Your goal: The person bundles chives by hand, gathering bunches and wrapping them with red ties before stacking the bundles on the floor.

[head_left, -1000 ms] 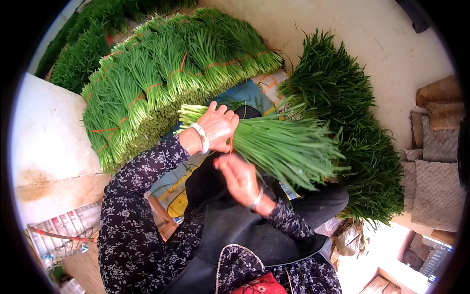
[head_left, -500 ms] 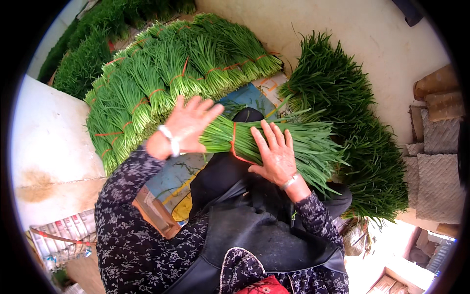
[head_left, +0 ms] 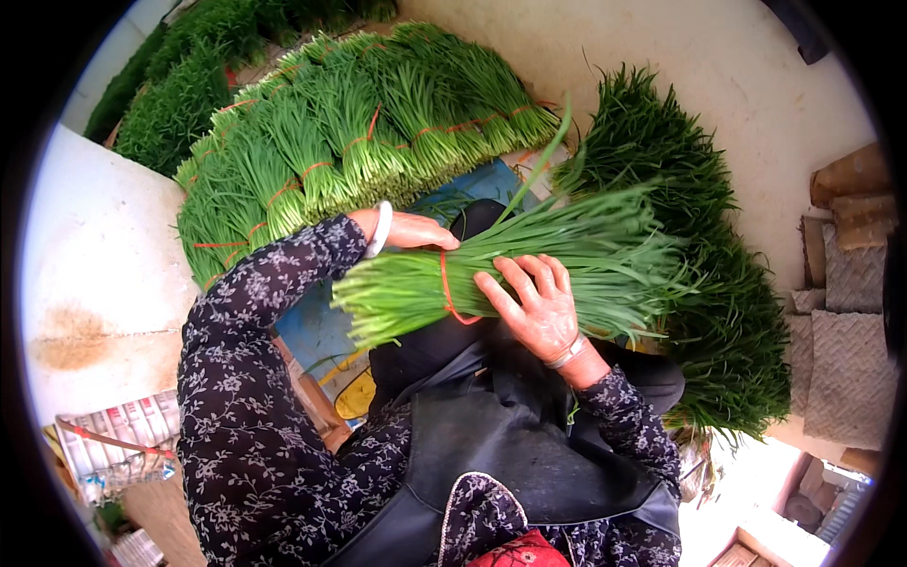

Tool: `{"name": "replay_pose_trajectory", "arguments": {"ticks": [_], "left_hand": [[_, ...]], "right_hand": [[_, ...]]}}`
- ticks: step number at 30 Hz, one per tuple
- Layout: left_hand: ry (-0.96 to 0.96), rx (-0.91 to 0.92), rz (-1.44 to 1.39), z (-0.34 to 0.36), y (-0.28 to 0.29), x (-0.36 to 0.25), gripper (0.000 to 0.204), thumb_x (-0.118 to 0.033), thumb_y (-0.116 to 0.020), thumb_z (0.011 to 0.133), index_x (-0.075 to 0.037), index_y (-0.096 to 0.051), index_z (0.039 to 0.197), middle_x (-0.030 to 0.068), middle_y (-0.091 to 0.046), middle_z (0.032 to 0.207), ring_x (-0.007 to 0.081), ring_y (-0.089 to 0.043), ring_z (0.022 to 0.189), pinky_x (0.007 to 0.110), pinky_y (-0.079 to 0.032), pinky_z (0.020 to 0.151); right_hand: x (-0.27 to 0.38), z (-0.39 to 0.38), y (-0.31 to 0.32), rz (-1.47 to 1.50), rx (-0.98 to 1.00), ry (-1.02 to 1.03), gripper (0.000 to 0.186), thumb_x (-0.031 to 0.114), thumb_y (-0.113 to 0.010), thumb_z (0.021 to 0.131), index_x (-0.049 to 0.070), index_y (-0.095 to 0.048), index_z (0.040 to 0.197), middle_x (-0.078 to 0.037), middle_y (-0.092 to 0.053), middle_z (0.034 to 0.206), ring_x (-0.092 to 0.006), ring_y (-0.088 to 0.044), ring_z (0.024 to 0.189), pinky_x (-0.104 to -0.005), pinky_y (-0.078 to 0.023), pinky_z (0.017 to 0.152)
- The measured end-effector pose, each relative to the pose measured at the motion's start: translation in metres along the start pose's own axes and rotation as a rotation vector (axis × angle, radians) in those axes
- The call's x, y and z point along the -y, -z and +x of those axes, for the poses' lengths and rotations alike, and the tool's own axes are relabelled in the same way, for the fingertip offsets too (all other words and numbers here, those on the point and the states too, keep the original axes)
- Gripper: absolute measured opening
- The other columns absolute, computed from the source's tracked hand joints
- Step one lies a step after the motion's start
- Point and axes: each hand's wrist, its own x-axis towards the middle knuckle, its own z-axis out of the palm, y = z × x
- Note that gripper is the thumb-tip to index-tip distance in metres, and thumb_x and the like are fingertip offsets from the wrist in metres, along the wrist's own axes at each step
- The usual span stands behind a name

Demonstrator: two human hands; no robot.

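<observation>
A bundle of garlic chives lies across my lap, its pale stem ends to the left and loose green leaves to the right. Around its middle runs a red band. From above, my right hand grips the leafy part just right of the band, fingers curved over it. My left hand, a white bangle at its wrist, is closed against the bundle's far side by the band; part of its fingers is hidden. One long leaf sticks up out of the bundle.
Tied chive bundles are stacked in a curve beyond my hands. A heap of loose dark-green chives lies to the right along the pale wall. Woven grey pieces stand at the far right, and a wooden box edge at lower left.
My left hand, spread open over the stems before, has moved right and closed on the bundle's far side. The stem end has come down and left; my right hand stays on the leaves.
</observation>
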Motion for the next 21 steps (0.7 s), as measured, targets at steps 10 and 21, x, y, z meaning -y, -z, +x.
{"name": "replay_pose_trajectory", "arguments": {"ticks": [10, 21], "left_hand": [[-0.363, 0.168, -0.931, -0.011, -0.03, -0.045, 0.078, -0.057, -0.063, 0.086, -0.003, -0.046, 0.141, 0.0112, -0.053, 0.139, 0.0228, -0.052, 0.125, 0.038, -0.04, 0.106], [-0.588, -0.356, -0.995, 0.012, -0.064, -0.082, 0.066, -0.02, -0.071, 0.073, 0.004, -0.049, 0.131, 0.0124, -0.062, 0.119, 0.0214, -0.061, 0.107, 0.033, -0.045, 0.098]], "right_hand": [[-0.051, 0.033, 0.077, -0.208, -0.212, 0.109, 0.036, 0.024, -0.064, 0.074, 0.023, -0.065, 0.11, 0.0, -0.062, 0.126, -0.0222, -0.056, 0.113, -0.0545, -0.03, 0.11], [-0.032, -0.027, 0.071, 0.308, -0.399, -0.607, 0.056, -0.001, -0.073, 0.077, 0.001, -0.052, 0.128, -0.017, -0.056, 0.126, -0.0298, -0.057, 0.113, -0.04, -0.047, 0.097]]}}
